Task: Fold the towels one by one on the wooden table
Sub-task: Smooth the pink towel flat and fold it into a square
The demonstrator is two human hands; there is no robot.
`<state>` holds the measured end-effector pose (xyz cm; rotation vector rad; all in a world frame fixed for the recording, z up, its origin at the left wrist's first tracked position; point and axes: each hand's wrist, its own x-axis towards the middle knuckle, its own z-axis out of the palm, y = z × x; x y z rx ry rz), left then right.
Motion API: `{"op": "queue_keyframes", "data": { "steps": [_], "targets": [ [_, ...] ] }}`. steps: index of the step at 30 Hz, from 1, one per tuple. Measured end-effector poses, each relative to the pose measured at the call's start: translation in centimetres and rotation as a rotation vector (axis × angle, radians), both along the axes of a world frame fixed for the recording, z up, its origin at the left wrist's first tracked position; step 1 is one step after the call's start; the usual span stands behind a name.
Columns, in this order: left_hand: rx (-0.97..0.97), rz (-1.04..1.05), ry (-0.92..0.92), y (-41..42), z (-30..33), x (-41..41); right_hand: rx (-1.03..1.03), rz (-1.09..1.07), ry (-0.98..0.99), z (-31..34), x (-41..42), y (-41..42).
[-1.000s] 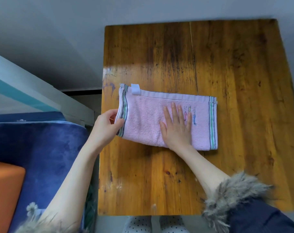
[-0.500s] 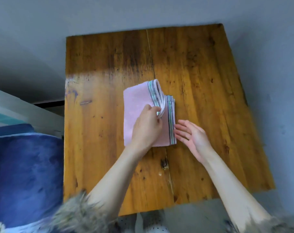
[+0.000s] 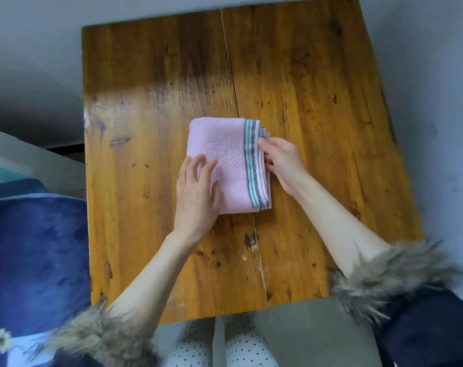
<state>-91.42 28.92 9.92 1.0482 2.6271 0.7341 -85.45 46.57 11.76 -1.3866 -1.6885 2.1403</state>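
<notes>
A pink towel (image 3: 225,152) with green and dark stripes along its right edge lies folded in a small rectangle at the middle of the wooden table (image 3: 145,102). My left hand (image 3: 197,192) rests flat on the towel's near left part, fingers straight. At the striped right edge my right hand (image 3: 282,160) has its fingers curled round the stacked layers. A small corner of the lower layer sticks out past the stripes at the far right.
A blue cushioned seat (image 3: 34,247) stands left of the table, with a pale ledge (image 3: 26,152) behind it. Grey floor surrounds the table. My knees in dotted fabric (image 3: 219,345) show under the near edge.
The left half of the towel has been folded over onto the right half, making it half as wide. My left hand let go and lies flat; my right hand took the striped edge.
</notes>
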Motion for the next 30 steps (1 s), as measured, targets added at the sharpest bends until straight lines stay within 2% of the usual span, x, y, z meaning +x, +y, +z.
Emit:
{"op": "queue_keyframes", "data": {
  "steps": [3, 8, 11, 14, 21, 24, 30],
  "targets": [
    [-0.093, -0.061, -0.078, -0.9, -0.9, 0.3, 0.090, -0.030, -0.005, 0.2, -2.0, 0.2],
    [-0.165, -0.159, -0.007, -1.1, -1.5, 1.0, 0.180, -0.108, 0.044, -0.1, -2.4, 0.5],
    [-0.208, -0.202, 0.030, -0.9, -1.7, 1.1, 0.242, -0.100, -0.010, -0.7, -1.8, 0.7],
    [-0.277, -0.202, 0.064, -0.5, -1.9, 1.5, 0.233, -0.134, -0.085, -0.7, -1.0, 0.7],
    [-0.292, -0.197, 0.109, 0.1, -2.5, 1.9, 0.230, 0.074, -0.257, -1.3, 3.5, -3.4],
    [-0.261, -0.201, 0.092, 0.0, -2.3, 1.7, 0.289, 0.035, -0.286, -1.8, 4.2, -3.9],
    [-0.267, -0.270, 0.213, 0.7, -2.5, 1.4, 0.174, -0.036, -0.281, -1.5, 4.1, -3.6]
  ]
}}
